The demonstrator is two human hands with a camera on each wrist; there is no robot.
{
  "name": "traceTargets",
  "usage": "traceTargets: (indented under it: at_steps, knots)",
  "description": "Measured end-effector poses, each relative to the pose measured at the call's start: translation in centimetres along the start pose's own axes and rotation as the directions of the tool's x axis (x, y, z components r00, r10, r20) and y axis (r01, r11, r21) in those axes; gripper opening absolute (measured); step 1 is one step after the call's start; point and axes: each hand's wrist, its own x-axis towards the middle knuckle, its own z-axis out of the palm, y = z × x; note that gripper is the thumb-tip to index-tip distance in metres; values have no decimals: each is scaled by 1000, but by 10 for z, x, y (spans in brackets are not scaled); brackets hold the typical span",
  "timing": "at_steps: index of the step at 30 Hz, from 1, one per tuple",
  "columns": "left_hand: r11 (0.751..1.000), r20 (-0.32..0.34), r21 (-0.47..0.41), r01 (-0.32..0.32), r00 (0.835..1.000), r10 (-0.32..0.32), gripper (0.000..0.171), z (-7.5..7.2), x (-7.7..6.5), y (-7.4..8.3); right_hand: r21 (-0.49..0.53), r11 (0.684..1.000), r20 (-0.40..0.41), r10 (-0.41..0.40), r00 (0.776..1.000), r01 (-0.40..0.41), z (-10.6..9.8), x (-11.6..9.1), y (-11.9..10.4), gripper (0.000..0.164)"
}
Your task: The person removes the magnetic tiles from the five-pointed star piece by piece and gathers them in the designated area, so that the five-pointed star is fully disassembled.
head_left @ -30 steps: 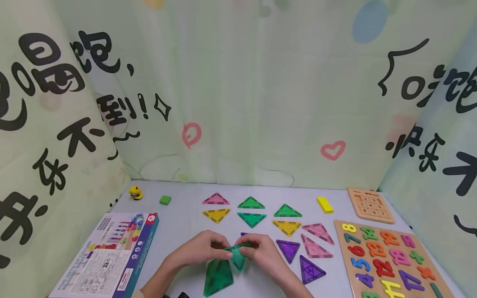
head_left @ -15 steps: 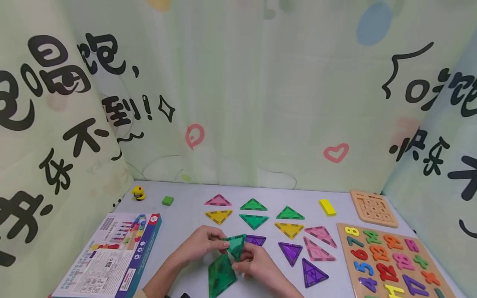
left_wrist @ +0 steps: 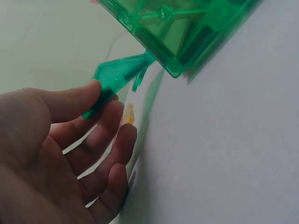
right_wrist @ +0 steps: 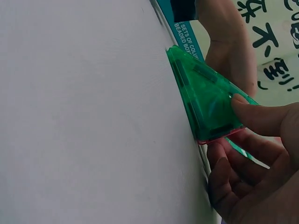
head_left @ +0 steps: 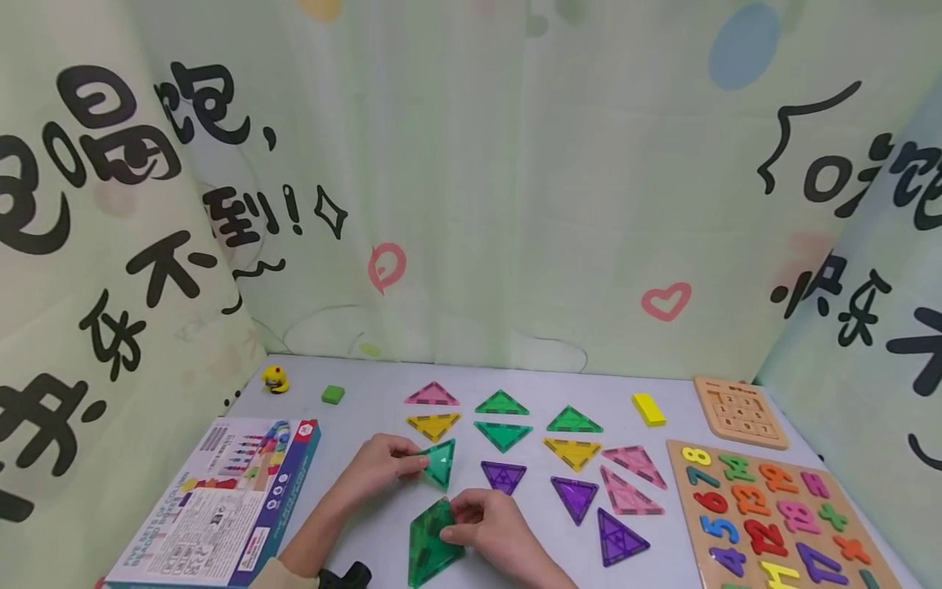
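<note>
My left hand pinches a small green translucent triangle magnetic tile between thumb and fingers. In the left wrist view that tile slants up toward the lower corner of the bigger green piece. Nearer to me, my right hand grips the right side of this larger green magnetic-tile piece. Its thumb lies across the green face in the right wrist view, with the fingers below. A pinkish-red edge shows along the bottom of the piece there. Whether the two green pieces touch cannot be told.
Behind the hands lie pink, yellow, green and purple triangle tiles. A printed box stands at left. Number boards sit at right. A green block, a yellow block and a yellow toy are farther back.
Both hands were at the small green tile a second ago. My left hand has since drawn it left and turned it, while my right hand let go and moved down to the larger green piece.
</note>
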Motion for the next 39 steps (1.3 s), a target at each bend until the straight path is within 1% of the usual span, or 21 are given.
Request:
traceTargets:
  at_steps: [4,6,9,12,14,16,18,20,22,24,26,27,28,30,31,32,33,34,36,38,39]
  knots:
    - [997,-1,82,4,1000,-4,21,-2,4,-1,-1,1000,10,-15,1000,15,1,0,-1,21]
    - [993,18,118,7,1000,-9,24,-3,6,0,0,1000,13,-17,1000,17,2,0,-1,20]
    - [979,53,204,9,998,-20,29,-5,9,3,8,1000,17,-26,1000,26,1,-1,1,19]
    - [946,64,324,18,997,-41,33,-5,11,9,19,999,21,-38,999,37,1,-4,2,18]
    - [917,48,398,41,997,-65,34,-3,13,13,24,999,22,-40,999,39,0,-6,3,17]
    - [886,13,459,70,996,-86,35,-2,14,14,25,999,23,-39,999,38,0,-7,4,16]
    - [862,-27,497,99,995,-99,37,-1,14,15,26,999,24,-33,999,33,-1,-7,4,16]
    - [843,-64,523,122,993,-103,40,0,14,15,24,999,24,-28,999,28,-2,-7,5,17]
    - [840,-90,527,130,991,-96,41,1,12,15,21,1000,22,-21,1000,21,-3,-7,6,17]
    - [840,-108,527,125,991,-80,41,2,10,15,15,1000,18,-13,1000,13,-4,-7,6,17]
    - [850,-114,516,108,992,-57,39,3,6,15,12,1000,13,-6,1000,6,-5,-8,7,18]
    - [859,-109,502,95,993,-46,37,3,3,14,12,1000,10,-2,1000,2,-6,-8,7,18]
    - [874,-94,479,78,995,-37,34,3,0,15,12,1000,7,2,1000,-2,-6,-8,8,18]
    - [913,-26,407,17,1000,-6,26,3,-6,15,15,1000,2,7,1000,-7,-8,-8,8,18]
    - [934,23,357,-22,1000,14,22,3,-8,16,16,1000,0,9,1000,-9,-8,-8,7,17]
    - [952,80,299,-58,996,36,18,4,-11,17,18,1000,-1,11,1000,-11,-9,-8,7,17]
    - [968,137,236,-87,989,56,16,5,-13,18,19,1000,-2,12,1000,-12,-10,-9,7,17]
    - [978,192,178,-112,978,77,16,5,-14,20,20,1000,-3,13,1000,-12,-11,-9,7,17]
    - [984,280,92,-153,952,122,17,6,-18,22,24,1000,-3,13,1000,-13,-12,-10,7,16]
    - [984,331,44,-173,932,149,17,8,-21,25,28,1000,0,12,1000,-12,-12,-10,8,16]
    - [983,343,35,-181,926,158,16,8,-23,26,30,999,2,12,1000,-12,-12,-9,9,15]
